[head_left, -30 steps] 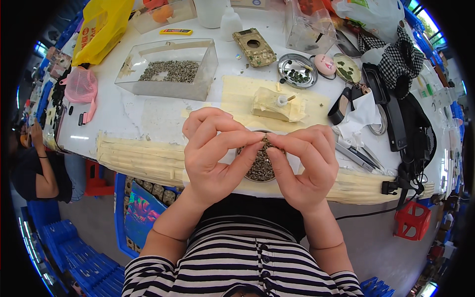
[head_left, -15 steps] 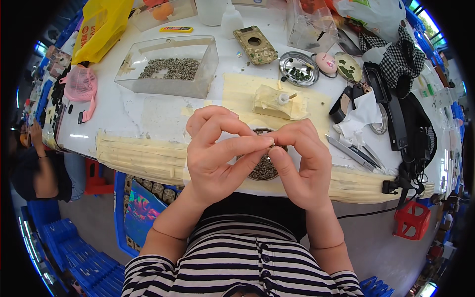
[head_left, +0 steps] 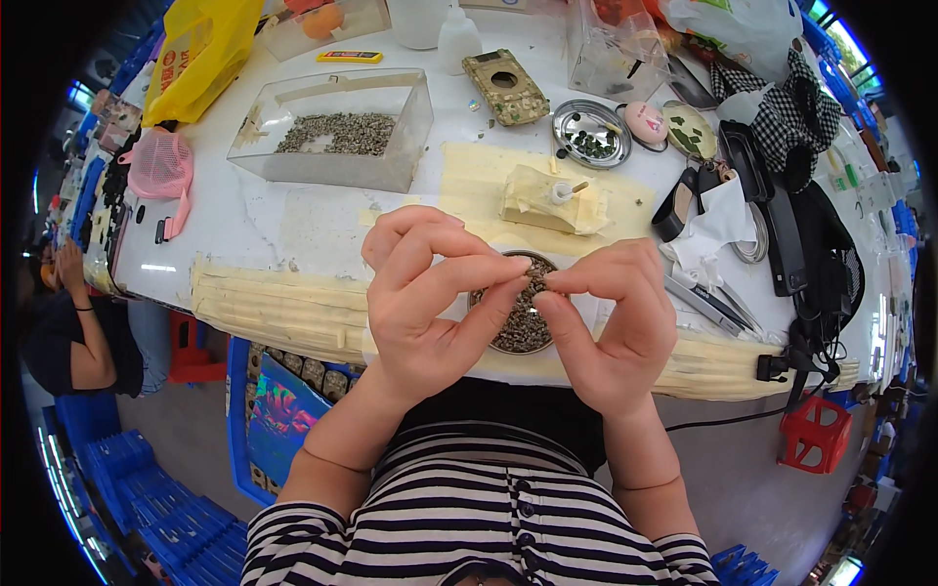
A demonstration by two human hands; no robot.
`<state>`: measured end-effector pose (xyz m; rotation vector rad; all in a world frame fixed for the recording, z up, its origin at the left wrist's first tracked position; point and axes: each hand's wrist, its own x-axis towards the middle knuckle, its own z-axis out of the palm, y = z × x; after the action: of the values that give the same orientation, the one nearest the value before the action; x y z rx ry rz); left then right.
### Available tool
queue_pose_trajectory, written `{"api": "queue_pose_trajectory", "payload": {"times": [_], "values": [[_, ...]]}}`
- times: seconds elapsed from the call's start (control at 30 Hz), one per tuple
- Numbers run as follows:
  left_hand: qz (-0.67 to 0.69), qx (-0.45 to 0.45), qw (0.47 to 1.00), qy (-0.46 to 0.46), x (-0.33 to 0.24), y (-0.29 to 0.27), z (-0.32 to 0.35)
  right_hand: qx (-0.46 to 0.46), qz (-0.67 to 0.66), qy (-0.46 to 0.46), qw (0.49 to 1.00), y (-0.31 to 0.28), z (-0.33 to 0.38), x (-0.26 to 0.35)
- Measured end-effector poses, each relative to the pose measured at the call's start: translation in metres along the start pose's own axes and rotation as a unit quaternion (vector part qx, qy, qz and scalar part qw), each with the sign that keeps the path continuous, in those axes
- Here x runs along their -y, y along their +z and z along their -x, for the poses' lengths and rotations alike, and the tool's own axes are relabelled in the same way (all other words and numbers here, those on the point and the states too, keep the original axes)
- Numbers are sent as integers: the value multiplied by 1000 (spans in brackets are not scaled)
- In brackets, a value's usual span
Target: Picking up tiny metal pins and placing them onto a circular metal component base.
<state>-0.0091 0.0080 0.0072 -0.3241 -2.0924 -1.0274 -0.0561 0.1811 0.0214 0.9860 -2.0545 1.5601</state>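
Observation:
My left hand (head_left: 425,298) and my right hand (head_left: 611,322) meet fingertip to fingertip above a small round dish (head_left: 523,327) of tiny grey-brown parts at the near table edge. The thumbs and forefingers of both hands pinch together at one spot over the dish. Whatever sits between the fingertips is too small to make out. Behind the hands lies a cream taped block (head_left: 542,200) with a small white tip on a cream mat (head_left: 489,181).
A clear plastic box (head_left: 332,127) of grey bits stands at the back left. A round metal tray (head_left: 589,135) with dark bits, tweezers (head_left: 708,303), black cases (head_left: 782,230) and a checked cloth (head_left: 777,107) lie at the right. A yellow bag (head_left: 195,59) sits far left. Another person (head_left: 68,322) sits at the left.
Both hands have lifted slightly and stayed pinched together above the dish. The fingertips have shifted a little, still over the same spot.

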Motion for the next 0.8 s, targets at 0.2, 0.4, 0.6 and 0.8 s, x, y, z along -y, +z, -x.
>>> {"api": "queue_pose_trajectory", "payload": {"times": [0.2, 0.4, 0.6, 0.8], "values": [[1, 4, 1000, 5, 1, -1, 0, -8, 53, -25, 998, 2, 1, -1], [9, 16, 1000, 16, 1, -2, 0, 23, -10, 20, 999, 5, 2, -4], [18, 13, 1000, 14, 1, -1, 0, 32, -75, 58, 995, 3, 2, -5], [14, 1, 1000, 2, 2, 0, 0, 8, -39, 11, 999, -1, 1, -1]]}}
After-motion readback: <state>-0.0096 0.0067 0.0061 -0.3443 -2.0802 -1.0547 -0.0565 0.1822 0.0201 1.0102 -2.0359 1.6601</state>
